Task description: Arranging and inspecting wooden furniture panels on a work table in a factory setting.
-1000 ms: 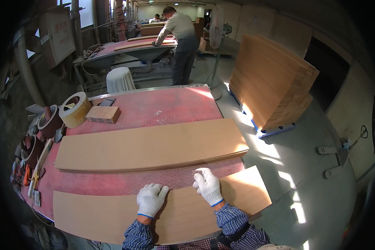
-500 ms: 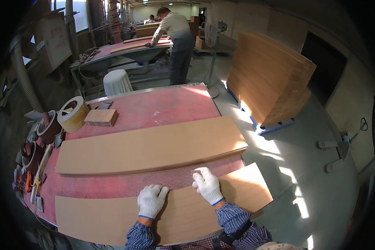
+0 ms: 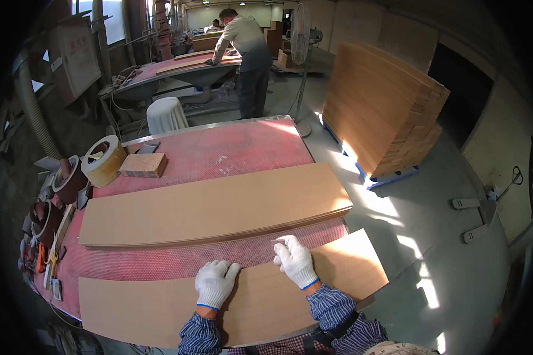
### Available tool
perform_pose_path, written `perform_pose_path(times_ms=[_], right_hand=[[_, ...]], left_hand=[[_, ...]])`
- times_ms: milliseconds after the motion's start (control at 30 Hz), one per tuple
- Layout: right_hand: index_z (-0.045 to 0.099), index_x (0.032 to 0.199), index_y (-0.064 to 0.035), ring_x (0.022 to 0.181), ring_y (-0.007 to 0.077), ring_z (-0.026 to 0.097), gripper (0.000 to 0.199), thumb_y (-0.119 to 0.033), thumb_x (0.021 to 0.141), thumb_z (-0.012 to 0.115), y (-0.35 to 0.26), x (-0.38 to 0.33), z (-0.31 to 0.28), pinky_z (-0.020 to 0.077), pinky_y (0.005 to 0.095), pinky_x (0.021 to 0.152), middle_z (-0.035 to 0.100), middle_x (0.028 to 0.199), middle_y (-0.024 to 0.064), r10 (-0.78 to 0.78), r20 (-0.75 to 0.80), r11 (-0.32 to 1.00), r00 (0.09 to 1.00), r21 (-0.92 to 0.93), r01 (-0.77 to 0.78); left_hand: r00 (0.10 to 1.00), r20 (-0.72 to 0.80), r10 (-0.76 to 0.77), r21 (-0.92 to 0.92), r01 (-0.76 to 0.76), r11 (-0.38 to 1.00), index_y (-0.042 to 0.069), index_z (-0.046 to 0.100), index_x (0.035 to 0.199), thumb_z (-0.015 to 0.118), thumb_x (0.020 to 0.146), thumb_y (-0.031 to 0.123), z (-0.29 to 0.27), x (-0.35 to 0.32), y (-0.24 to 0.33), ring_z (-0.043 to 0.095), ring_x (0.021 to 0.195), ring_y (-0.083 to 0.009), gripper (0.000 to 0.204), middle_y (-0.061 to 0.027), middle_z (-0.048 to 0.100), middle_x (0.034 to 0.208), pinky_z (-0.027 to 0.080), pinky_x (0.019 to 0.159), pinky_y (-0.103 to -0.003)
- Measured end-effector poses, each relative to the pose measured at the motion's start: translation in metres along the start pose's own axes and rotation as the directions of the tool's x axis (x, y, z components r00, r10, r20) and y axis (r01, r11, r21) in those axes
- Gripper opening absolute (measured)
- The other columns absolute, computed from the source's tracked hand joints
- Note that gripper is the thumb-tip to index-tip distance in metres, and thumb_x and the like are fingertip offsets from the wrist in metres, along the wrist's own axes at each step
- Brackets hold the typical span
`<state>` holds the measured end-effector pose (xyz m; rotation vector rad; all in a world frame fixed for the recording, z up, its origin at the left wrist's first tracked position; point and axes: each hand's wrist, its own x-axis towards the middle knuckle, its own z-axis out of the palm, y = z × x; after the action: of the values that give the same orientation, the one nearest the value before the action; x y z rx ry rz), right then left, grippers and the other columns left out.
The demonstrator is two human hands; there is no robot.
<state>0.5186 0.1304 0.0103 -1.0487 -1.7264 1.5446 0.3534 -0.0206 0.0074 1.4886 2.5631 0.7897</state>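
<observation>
A long, pale wooden board (image 3: 142, 305) lies along the near edge of the red table. My left hand (image 3: 214, 285), in a white knit glove, rests on its middle with the fingers bent over the far edge and the thumb out to the side. To the right, my gloved right hand (image 3: 296, 260) is closed over the same board's far edge. From its fingertips sticks a small brown piece (image 3: 276, 242), perhaps sandpaper, mostly hidden by the glove. Just beyond both hands lies a stack of similar boards (image 3: 213, 204).
Brown abrasive rolls (image 3: 69, 180), a yellowish roll (image 3: 103, 161) and a brick-like block (image 3: 143, 165) sit on the table's left side. Stacked boards on a blue pallet (image 3: 391, 178) stand at right. Farther off, a person (image 3: 246, 53) leans over another table, near a standing fan (image 3: 302, 35).
My hands and the near board have hardly moved. The person at the far table has shifted slightly to the left.
</observation>
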Motion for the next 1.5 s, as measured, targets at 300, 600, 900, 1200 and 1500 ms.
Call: perform_pose_path(times_ms=[300,600,900,1200,1500], right_hand=[[0.062,0.105,-0.0041,0.057,0.0089,0.061,0.017,-0.019,0.097,0.06,0.0,0.001,-0.002,0.0498,0.0266,0.055,0.064,0.066,0.0039,0.032,0.007,0.999,0.999,0.003,-0.032],[0.061,0.108,-0.0027,0.054,0.0039,0.053,0.017,-0.016,0.097,0.059,-0.007,-0.001,0.0,0.0436,0.0213,0.048,0.061,0.067,0.0015,-0.037,0.002,0.999,0.999,0.013,0.037],[0.063,0.105,-0.0027,0.061,0.0101,0.063,0.018,-0.019,0.097,0.06,-0.005,0.0,-0.002,0.0516,0.0274,0.058,0.064,0.067,0.0041,0.001,0.007,1.0,1.0,-0.025,0.0],[0.063,0.106,-0.0029,0.058,0.0085,0.061,0.018,-0.018,0.097,0.059,-0.004,0.0,-0.001,0.0497,0.0265,0.055,0.064,0.066,0.0042,0.01,0.012,1.0,1.0,-0.002,-0.01],[0.062,0.105,-0.0025,0.058,0.0075,0.06,0.017,-0.018,0.097,0.06,-0.003,-0.001,-0.001,0.0497,0.0255,0.056,0.064,0.067,0.0036,0.029,0.017,0.999,0.999,0.035,-0.029]], left_hand=[[1.0,0.001,-0.002,-0.023,0.002,1.0,0.005,0.071,0.08,0.062,0.091,0.038,-0.001,0.002,0.003,0.064,0.086,-0.0359,0.035,-0.0151,0.068,0.084,0.051,0.077,-0.046],[1.0,0.002,-0.02,-0.027,0.02,0.999,0.004,0.068,0.075,0.062,0.091,0.036,-0.001,0.002,0.004,0.063,0.083,-0.036,0.037,-0.0149,0.067,0.08,0.051,0.075,-0.046],[1.0,0.009,-0.025,-0.029,0.025,0.999,0.004,0.069,0.078,0.062,0.091,0.037,-0.003,0.001,0.004,0.063,0.086,-0.0363,0.036,-0.0154,0.067,0.082,0.051,0.078,-0.047],[0.999,-0.038,0.018,-0.001,-0.018,1.0,0.006,0.069,0.075,0.064,0.09,0.037,0.0,0.001,0.001,0.064,0.08,-0.0354,0.035,-0.0144,0.067,0.079,0.052,0.074,-0.046],[0.998,-0.051,0.028,-0.002,-0.028,1.0,0.006,0.069,0.075,0.064,0.09,0.036,0.002,0.0,-0.001,0.064,0.079,-0.0354,0.034,-0.0143,0.067,0.078,0.052,0.073,-0.046]])
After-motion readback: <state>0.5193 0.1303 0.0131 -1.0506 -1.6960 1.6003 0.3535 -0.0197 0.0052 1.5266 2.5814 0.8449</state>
